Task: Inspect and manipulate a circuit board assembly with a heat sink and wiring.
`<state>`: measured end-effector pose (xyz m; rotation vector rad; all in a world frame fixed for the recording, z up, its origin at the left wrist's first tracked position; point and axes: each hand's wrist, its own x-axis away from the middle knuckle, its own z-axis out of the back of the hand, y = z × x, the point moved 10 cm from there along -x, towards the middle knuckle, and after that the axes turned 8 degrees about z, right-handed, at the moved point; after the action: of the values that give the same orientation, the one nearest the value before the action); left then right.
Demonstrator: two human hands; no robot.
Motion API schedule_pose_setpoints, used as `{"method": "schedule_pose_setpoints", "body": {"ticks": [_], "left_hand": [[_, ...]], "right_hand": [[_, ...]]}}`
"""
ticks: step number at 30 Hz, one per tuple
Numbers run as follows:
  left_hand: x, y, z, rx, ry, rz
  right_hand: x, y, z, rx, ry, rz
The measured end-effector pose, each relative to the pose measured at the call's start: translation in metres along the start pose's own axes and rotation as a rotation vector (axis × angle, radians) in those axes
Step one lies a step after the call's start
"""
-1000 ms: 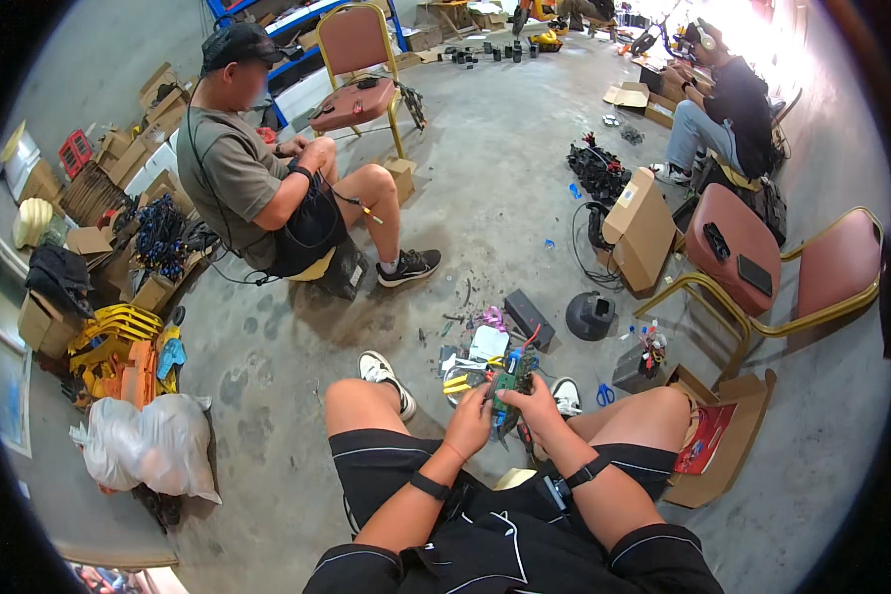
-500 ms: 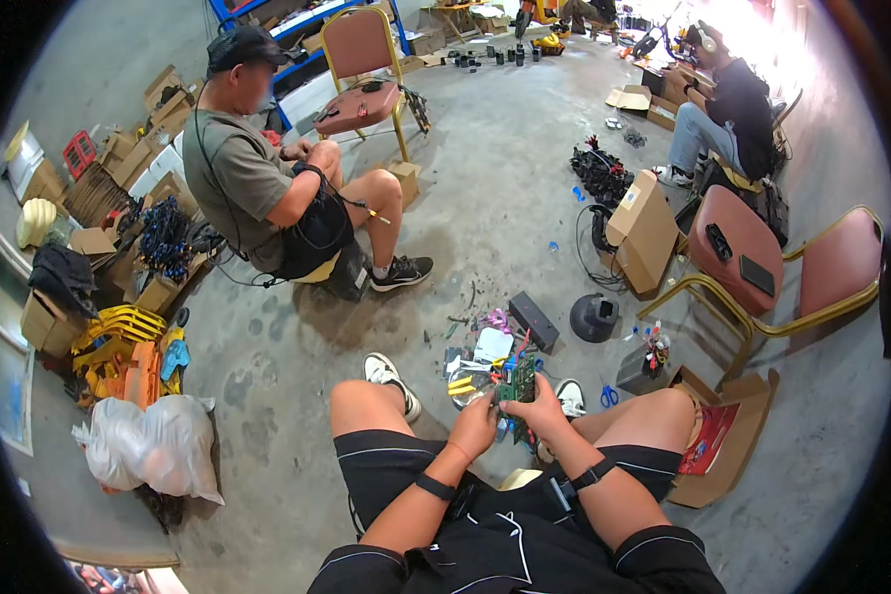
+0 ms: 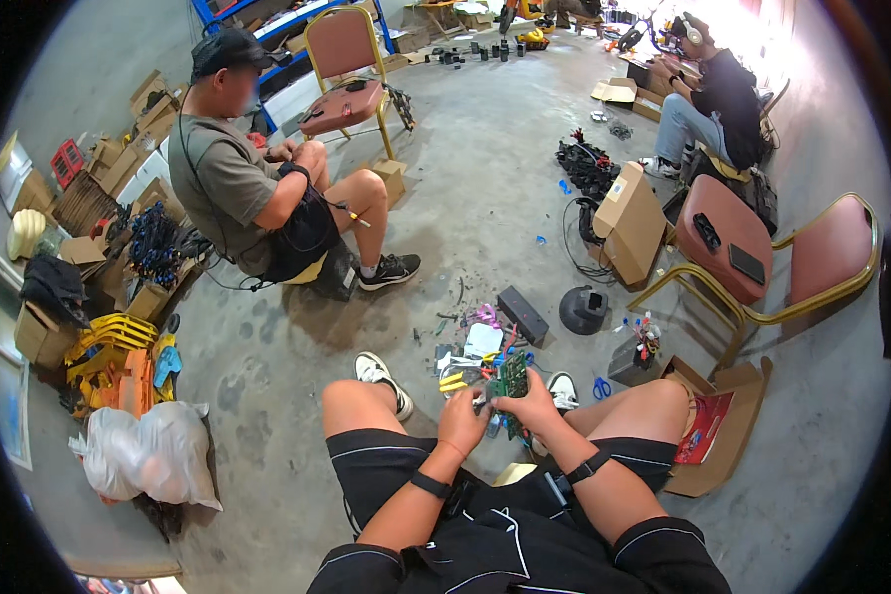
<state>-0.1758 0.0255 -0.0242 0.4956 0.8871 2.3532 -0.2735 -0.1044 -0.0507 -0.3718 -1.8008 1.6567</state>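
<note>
Between my knees I hold up a green circuit board (image 3: 514,380) with components on its face. My right hand (image 3: 533,404) is closed round its lower right edge. At the board's left side my left hand (image 3: 461,423) has its fingers pinched together. A small grey-dark thing shows at those fingertips, too small to name. On the floor just beyond lie yellow-handled pliers (image 3: 452,382), a white rectangular piece (image 3: 483,341), a purple item (image 3: 486,315) and several small scraps. A long black box (image 3: 523,314) lies behind them.
Blue scissors (image 3: 602,388) and a dark container of small tools (image 3: 635,362) lie by my right knee. Further right are an open cardboard box (image 3: 741,436) and a chair (image 3: 728,238). One person (image 3: 238,178) sits left, another (image 3: 718,99) far right. White bags (image 3: 153,455) stand left.
The board is tilted a little differently in my hands, its face turned more into view. The whole scene has shifted slightly left as the view turned. Both hands stay at the board.
</note>
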Motion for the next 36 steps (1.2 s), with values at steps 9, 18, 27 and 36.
{"method": "schedule_pose_setpoints", "body": {"ticks": [9,18,27,36], "left_hand": [[0.003,0.007,0.006,-0.141,0.141,-0.094],[0.001,0.01,0.004,-0.172,0.095,-0.081],[0.002,0.008,0.017,0.089,0.218,-0.021],[-0.002,0.002,-0.002,-0.14,-0.02,0.036]], "right_hand": [[0.003,-0.005,0.008,0.042,0.059,0.017],[-0.002,0.008,0.018,-0.103,0.133,-0.051],[0.006,0.002,0.021,-0.154,0.163,-0.075],[0.0,0.007,0.014,-0.182,0.088,-0.081]]}}
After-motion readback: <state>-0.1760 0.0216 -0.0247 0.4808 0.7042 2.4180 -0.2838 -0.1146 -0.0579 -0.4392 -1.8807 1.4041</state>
